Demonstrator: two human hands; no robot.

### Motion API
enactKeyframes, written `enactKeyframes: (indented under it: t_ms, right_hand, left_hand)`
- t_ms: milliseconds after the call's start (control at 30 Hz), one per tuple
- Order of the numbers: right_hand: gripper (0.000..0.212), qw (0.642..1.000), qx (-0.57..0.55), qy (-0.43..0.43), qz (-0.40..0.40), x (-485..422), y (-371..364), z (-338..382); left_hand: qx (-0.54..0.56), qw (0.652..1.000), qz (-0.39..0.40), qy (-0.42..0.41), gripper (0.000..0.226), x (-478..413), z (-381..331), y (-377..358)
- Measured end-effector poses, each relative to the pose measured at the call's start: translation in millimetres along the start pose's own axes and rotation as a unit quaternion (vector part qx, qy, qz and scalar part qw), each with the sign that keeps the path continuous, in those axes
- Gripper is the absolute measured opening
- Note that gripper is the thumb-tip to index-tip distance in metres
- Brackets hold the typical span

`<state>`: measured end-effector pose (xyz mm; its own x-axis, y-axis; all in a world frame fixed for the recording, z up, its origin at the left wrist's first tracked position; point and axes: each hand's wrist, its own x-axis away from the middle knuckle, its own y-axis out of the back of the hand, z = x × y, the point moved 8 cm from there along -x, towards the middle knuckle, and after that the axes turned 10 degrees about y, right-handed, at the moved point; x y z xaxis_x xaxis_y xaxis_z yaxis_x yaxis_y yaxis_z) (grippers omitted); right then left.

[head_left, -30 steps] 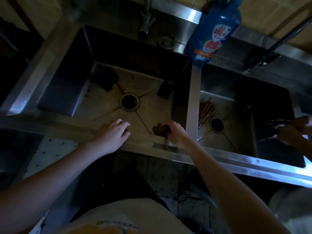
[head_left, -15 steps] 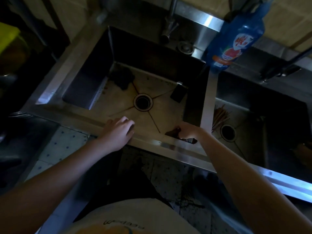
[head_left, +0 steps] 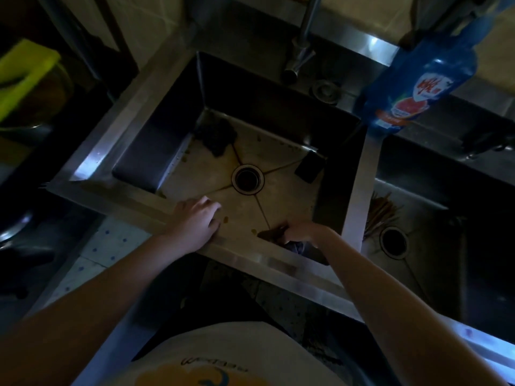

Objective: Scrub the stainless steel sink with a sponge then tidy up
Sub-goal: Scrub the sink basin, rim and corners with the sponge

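Observation:
A stainless steel sink [head_left: 133, 118] with two basins fills the view, dimly lit. My right hand [head_left: 302, 234] grips a dark brown sponge [head_left: 271, 234] against the near inner wall of the left basin, close to the divider. My left hand [head_left: 195, 221] rests on the near rim of the same basin with its fingers bent over the edge. The left basin's floor is stained brown along its creases around the drain [head_left: 247, 179].
A dark rag [head_left: 216, 137] and a black block [head_left: 309, 166] lie on the left basin's floor. A tap [head_left: 299, 55] stands behind it. A blue detergent bottle [head_left: 418, 82] stands on the back ledge. Chopsticks [head_left: 381, 214] lie in the right basin by its drain [head_left: 393, 242].
The view has swung left, so the left basin now sits in the middle. My right hand with the sponge has slid lower down the near wall. The left hand stays on the rim.

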<state>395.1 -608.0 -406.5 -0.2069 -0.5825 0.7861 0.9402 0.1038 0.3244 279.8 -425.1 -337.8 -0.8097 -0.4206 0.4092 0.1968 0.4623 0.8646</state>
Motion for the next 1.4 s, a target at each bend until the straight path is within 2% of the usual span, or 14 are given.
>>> enactKeyframes:
  t_ms: [333,467,667,767,900,1133,1167,1233,1300,1333,1400]
  right_hand:
    - [0.037,0.994,-0.042,0.098,0.02,-51.9,-12.1,71.2]
    - [0.025,0.991,-0.046,0.122,0.021,-66.4,-16.4,96.7]
    - [0.012,0.991,-0.06,0.121,0.011,-88.6,-24.7,126.8]
    - [0.029,0.992,-0.038,0.118,0.007,-100.5,-30.0,138.2]
    - [0.033,0.995,-0.02,0.1,0.013,-118.6,-34.5,147.1]
    - [0.045,0.995,-0.055,0.087,0.011,-154.7,-45.7,169.3]
    - [0.044,0.995,-0.057,0.085,0.017,-160.5,-46.3,171.9]
    - [0.027,0.993,-0.093,0.074,0.007,-173.5,-43.5,172.2]
    - [0.014,0.993,-0.087,0.064,-0.045,-183.1,-24.8,170.3]
    - [0.012,0.993,-0.092,0.056,-0.057,-188.9,-16.2,167.1]
    - [0.023,0.988,-0.119,0.046,-0.082,-200.2,3.2,160.4]
  left_hand:
    - [0.003,0.997,-0.044,0.056,0.036,-5.8,35.5,12.6]
    - [0.004,0.996,-0.064,0.061,0.034,-10.7,53.6,26.9]
    - [-0.015,0.996,-0.071,0.053,0.037,-30.8,86.6,54.6]
    - [-0.016,0.996,-0.065,0.051,0.038,-46.4,107.7,70.7]
    - [-0.032,0.996,-0.077,0.017,0.04,-75.2,132.6,96.5]
    - [-0.071,0.994,-0.072,-0.041,0.046,-127.6,153.8,122.0]
    - [-0.082,0.992,-0.079,-0.051,0.047,-134.7,154.9,126.8]
    - [-0.093,0.988,-0.095,-0.072,0.048,-148.7,156.0,137.7]
    - [-0.097,0.986,-0.105,-0.088,0.048,-164.6,156.7,146.6]
    - [-0.1,0.985,-0.107,-0.092,0.049,-173.1,156.9,149.5]
    - [-0.106,0.984,-0.108,-0.091,0.049,-191.0,156.9,153.3]
